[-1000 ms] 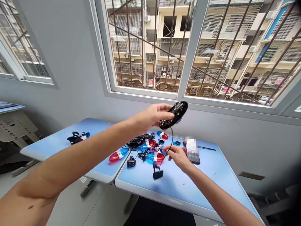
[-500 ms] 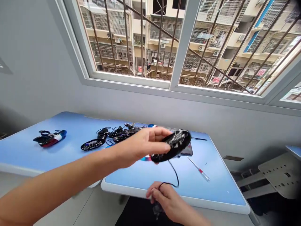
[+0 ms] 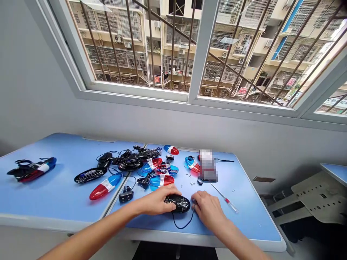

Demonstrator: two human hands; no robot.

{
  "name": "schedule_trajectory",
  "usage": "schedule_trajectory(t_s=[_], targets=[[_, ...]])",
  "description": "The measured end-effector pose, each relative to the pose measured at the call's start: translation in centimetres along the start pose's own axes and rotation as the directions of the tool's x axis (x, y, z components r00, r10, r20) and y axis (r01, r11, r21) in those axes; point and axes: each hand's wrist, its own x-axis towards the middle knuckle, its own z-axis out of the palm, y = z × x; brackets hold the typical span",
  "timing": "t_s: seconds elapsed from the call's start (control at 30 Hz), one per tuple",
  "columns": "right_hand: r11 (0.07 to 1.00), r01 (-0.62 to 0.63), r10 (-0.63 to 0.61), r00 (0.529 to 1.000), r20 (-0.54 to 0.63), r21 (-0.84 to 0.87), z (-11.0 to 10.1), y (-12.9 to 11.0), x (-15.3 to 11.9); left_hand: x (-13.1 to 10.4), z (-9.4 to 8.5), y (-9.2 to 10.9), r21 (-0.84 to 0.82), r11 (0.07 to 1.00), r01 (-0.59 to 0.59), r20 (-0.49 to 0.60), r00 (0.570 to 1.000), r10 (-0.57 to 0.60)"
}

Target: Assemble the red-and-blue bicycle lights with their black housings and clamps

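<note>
My left hand [image 3: 159, 200] grips a black oval light housing [image 3: 179, 204] by its left end, thumb in front and fingers behind. The open side faces up and shows a circuit board; the housing rests on or just above the blue table [image 3: 206, 225]. From it a thin black cable [image 3: 182, 228] loops toward me and up to the fingertips of my right hand [image 3: 207, 206]. Those fingers are curled down at the tabletop around the cable; anything under the palm is hidden. Just behind my left hand lies a red-and-blue lens cover [image 3: 162, 180].
Several black housings, cables and clamps are heaped at the back [image 3: 135, 159]. Another lens cover [image 3: 105, 186] and a small button switch [image 3: 126, 195] lie leftward. On the right are loose screws [image 3: 192, 183], a screwdriver [image 3: 225, 198] and a dark box [image 3: 208, 168]. An assembled light [image 3: 34, 169] stands far left.
My left hand has lowered the housing from above the table toward its surface. My right hand has moved from the front edge onto the table. The view has shifted slightly.
</note>
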Motion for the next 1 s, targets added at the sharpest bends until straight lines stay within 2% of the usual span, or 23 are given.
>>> schedule_trajectory(t_s=[0.13,0.27,0.33,0.43,0.53,0.67,0.8,0.87,1.0], targets=[[0.996,0.083,-0.085,0.991,-0.105,-0.03,0.1,1.5,1.6,0.6,1.1,-0.8,0.098,0.995,-0.02,-0.067,0.997,0.026],[0.989,0.128,-0.139,0.973,-0.186,-0.07,0.8,4.2,-0.2,0.7,1.9,-1.6,0.139,0.99,-0.001,-0.132,0.991,0.02],[0.97,0.212,-0.237,0.93,-0.281,-0.114,1.5,5.1,-1.3,0.7,1.9,-1.7,0.142,0.99,-0.009,-0.122,0.992,0.026],[0.935,0.312,-0.353,0.829,-0.433,-0.166,2.5,5.8,-2.7,0.4,1.6,-1.6,0.148,0.989,0.003,-0.093,0.996,0.011],[0.939,0.314,-0.342,0.811,-0.475,-0.14,3.3,6.1,-3.9,0.0,1.1,-1.3,0.151,0.988,0.042,-0.076,0.997,-0.031],[0.96,0.265,-0.278,0.842,-0.463,-0.095,4.1,6.7,-5.7,-0.7,0.4,-1.6,0.142,0.982,0.125,-0.076,0.99,-0.115],[0.965,0.257,-0.247,0.851,-0.464,-0.044,4.3,7.3,-7.0,-1.6,0.0,-2.3,0.197,0.959,0.203,-0.185,0.968,-0.167],[0.963,0.271,-0.244,0.846,-0.474,-0.011,4.4,7.6,-7.2,-1.9,-0.1,-2.3,0.257,0.95,0.178,-0.242,0.963,-0.115],[0.959,0.275,-0.196,0.821,-0.537,0.07,4.9,8.3,-7.1,-1.8,-0.2,-1.7,0.427,0.903,0.053,-0.306,0.948,0.089]])
